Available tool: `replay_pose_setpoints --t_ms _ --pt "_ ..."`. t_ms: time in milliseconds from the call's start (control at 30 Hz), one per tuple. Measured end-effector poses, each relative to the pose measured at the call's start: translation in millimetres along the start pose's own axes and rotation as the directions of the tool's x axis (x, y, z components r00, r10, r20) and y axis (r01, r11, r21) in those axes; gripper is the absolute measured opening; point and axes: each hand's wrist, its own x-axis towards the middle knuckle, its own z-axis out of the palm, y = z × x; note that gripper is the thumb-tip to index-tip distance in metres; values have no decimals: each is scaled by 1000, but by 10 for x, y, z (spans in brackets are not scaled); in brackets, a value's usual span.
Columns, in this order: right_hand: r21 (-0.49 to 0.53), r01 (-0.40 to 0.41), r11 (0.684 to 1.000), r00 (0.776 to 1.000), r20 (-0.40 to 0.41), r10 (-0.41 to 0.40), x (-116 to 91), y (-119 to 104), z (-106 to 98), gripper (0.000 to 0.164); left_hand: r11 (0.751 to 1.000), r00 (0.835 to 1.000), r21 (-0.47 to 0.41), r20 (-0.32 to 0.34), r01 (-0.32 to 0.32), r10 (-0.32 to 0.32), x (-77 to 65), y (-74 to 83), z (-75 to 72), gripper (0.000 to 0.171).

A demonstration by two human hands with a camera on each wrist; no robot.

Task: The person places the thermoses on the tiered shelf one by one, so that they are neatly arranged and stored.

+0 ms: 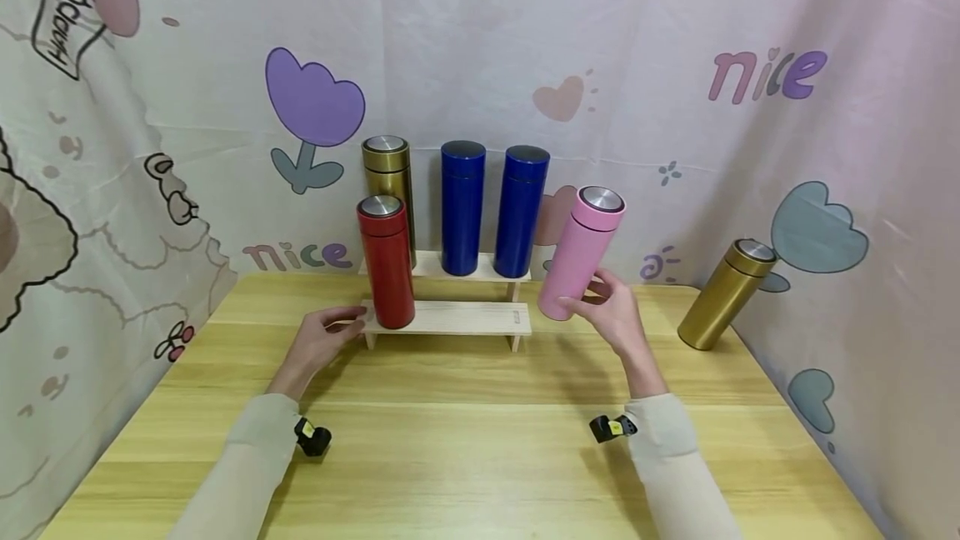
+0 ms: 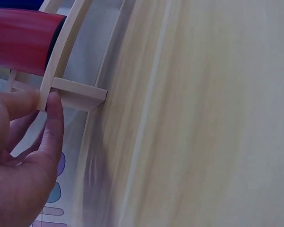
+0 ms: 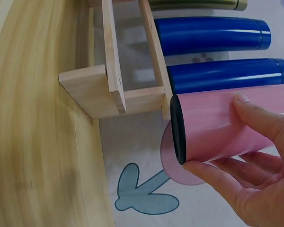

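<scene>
A pink thermos bottle (image 1: 579,252) with a steel-topped lid is gripped low down by my right hand (image 1: 617,311). In the right wrist view its dark base (image 3: 178,130) hangs in the air beside the shelf's end. My left hand (image 1: 322,344) pinches the left end of the lower board of a two-step wooden shelf (image 1: 465,317), thumb and fingertips on either side of it. Upright on that lower board, near its left end, stands a red thermos bottle (image 1: 387,265). The upper board carries a gold bottle (image 1: 387,161) and two blue bottles (image 1: 462,207), also upright.
Another gold bottle (image 1: 726,294) stands at the right side of the wooden table (image 1: 465,448). A printed curtain (image 1: 637,40) hangs close behind the table and along its sides. Small black cameras (image 1: 312,437) are strapped to both wrists.
</scene>
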Motion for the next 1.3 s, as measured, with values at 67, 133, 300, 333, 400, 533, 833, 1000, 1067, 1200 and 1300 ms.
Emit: replay_pose_setpoints --t_ms 67,133,300,333,400,533,833,1000,1067,1200,1300 --pt "8 2 1000 1000 2 -2 -5 -4 14 69 1000 1000 2 0 -12 12 6 -1 6 43" --pt "16 2 1000 1000 8 -2 -7 -1 33 69 1000 1000 0 -4 -14 14 9 -4 9 43" --pt "30 2 1000 1000 25 -3 -32 -17 83 69 999 1000 -35 -14 -12 11 -8 -36 21 44" --pt "31 6 999 1000 26 -7 -36 -23 94 69 999 1000 -45 -15 -9 8 -16 -44 26 44" --pt "31 14 999 1000 27 -15 -43 -34 112 69 998 1000 -66 -17 -5 4 -26 -62 38 44" --pt "27 15 1000 999 35 -16 -50 -38 147 70 996 1000 -89 -23 0 -3 -43 -75 54 45" --pt "17 8 1000 999 50 -8 -53 -35 214 71 998 999 -70 -34 7 -10 -40 -44 52 46" --pt "23 7 1000 998 58 -8 -68 -48 248 71 1000 1000 -9 -24 6 -6 -44 11 24 45" --pt "28 9 1000 998 67 -11 -75 -62 263 71 1000 1000 15 -23 16 -16 -45 34 16 45" --pt "26 20 999 996 81 -22 -90 -78 289 70 999 999 27 -19 29 -29 -37 67 15 41" --pt "24 25 999 996 90 -27 -102 -78 308 69 999 1000 46 -14 11 -10 -18 73 18 39"
